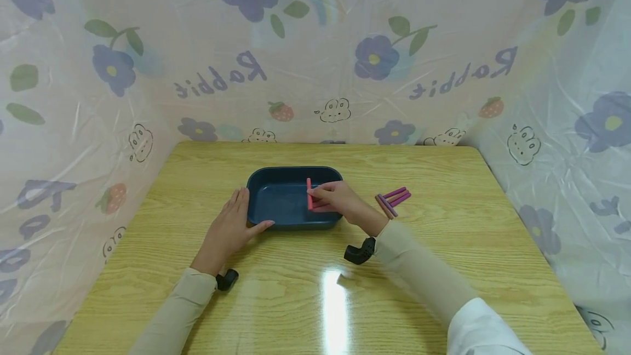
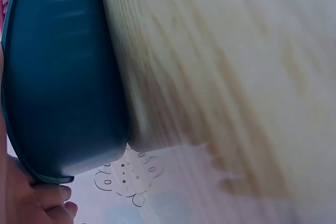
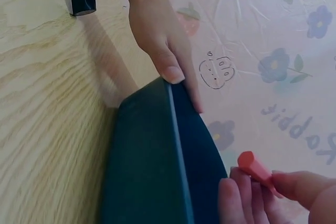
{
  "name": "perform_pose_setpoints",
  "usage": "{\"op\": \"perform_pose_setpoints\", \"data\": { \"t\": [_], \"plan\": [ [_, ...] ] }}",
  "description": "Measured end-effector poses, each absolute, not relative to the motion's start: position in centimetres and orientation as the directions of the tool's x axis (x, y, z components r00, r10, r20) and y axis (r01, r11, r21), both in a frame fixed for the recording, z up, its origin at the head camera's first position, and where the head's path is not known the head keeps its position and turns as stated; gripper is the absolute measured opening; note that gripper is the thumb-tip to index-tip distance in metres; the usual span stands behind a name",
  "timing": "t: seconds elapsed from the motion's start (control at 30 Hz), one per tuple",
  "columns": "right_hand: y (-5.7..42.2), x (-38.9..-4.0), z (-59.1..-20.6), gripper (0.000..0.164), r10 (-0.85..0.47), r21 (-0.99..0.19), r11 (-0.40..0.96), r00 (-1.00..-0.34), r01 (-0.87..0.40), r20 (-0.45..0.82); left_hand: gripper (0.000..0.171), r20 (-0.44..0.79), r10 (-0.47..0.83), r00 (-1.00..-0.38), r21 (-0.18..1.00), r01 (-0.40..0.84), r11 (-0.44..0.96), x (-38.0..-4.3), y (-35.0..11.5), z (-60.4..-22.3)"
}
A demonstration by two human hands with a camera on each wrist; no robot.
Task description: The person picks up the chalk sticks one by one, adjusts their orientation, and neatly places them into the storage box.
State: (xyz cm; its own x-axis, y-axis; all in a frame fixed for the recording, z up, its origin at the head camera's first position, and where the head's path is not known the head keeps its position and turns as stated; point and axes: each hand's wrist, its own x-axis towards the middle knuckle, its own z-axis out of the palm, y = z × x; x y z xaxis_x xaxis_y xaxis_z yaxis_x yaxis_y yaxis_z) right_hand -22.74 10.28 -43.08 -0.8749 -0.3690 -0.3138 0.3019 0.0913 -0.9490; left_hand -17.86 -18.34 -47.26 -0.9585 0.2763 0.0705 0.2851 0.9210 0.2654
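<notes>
A dark blue, rounded rectangular tray [image 1: 278, 204] stands on the table. My left hand [image 1: 229, 226] rests against its left end, fingers extended along the side and thumb on the front rim. In the right wrist view the left thumb [image 3: 172, 74] lies over a corner of the rim. Over the tray's right part, my right hand [image 1: 340, 199] pinches a red crayon-like stick [image 1: 309, 195] between thumb and fingers. That stick's faceted end [image 3: 247, 159] shows in the right wrist view. The left wrist view shows the outer wall of the tray [image 2: 63, 77].
Several similar sticks [image 1: 395, 192] in purple, magenta and brown lie in a small pile right of the tray on the wood-grain table [image 1: 443, 245]. A patterned curtain [image 1: 305, 70] surrounds the back and sides. Each wrist carries a black camera mount [image 1: 360, 252].
</notes>
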Motion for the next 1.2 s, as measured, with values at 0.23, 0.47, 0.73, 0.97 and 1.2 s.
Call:
{"op": "perform_pose_setpoints", "data": {
  "t": [0.23, 0.47, 0.73, 0.97, 1.2],
  "plan": [
    [8.2, -23.3, -43.5, 0.035, -0.379, -0.941, 0.085, -0.863, 0.328, -0.335, 0.112, 0.070, 0.279, -0.958, 0.263, 0.288, 0.921, -17.9, -18.3, -47.3],
    [6.4, -23.9, -44.3, 0.033, -0.386, -0.940, 0.080, -0.860, 0.330, -0.335, 0.112, 0.066, 0.283, -0.957, 0.260, 0.290, 0.921, -18.0, -18.3, -47.2],
    [5.1, -24.5, -44.9, 0.033, -0.389, -0.937, 0.060, -0.856, 0.345, -0.340, 0.111, 0.084, 0.283, -0.956, 0.249, 0.295, 0.923, -18.0, -18.2, -47.2],
    [3.8, -25.0, -45.6, 0.026, -0.384, -0.931, 0.064, -0.852, 0.359, -0.355, 0.110, 0.073, 0.274, -0.959, 0.267, 0.284, 0.921, -17.9, -18.2, -47.2],
    [2.8, -25.3, -46.0, 0.026, -0.384, -0.927, 0.065, -0.848, 0.370, -0.365, 0.111, 0.083, 0.281, -0.956, 0.267, 0.293, 0.918, -17.8, -18.2, -47.1]
  ]
}}
